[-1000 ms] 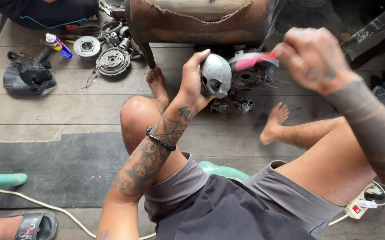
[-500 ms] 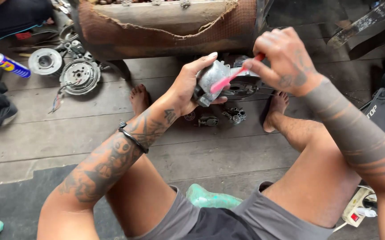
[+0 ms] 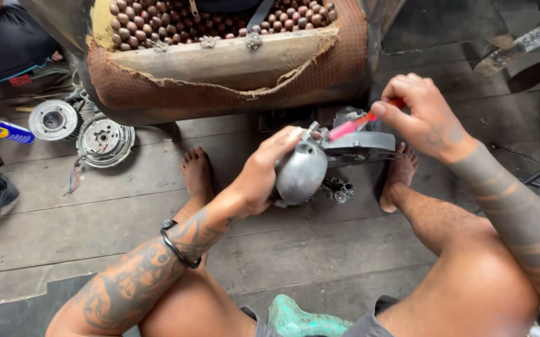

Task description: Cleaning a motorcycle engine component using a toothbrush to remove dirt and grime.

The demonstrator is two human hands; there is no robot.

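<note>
Above floorboards, left hand (image 3: 262,176) cups metal cover (image 3: 301,174); right hand (image 3: 423,115) pinches brush (image 3: 352,126).

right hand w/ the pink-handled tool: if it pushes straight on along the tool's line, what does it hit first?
Most likely the grey metal cover held in the left hand. The right hand points its pink-handled tool down and left, tip at the cover's upper edge. Depth is unclear, so the left thumb nearby could be met instead.
</note>
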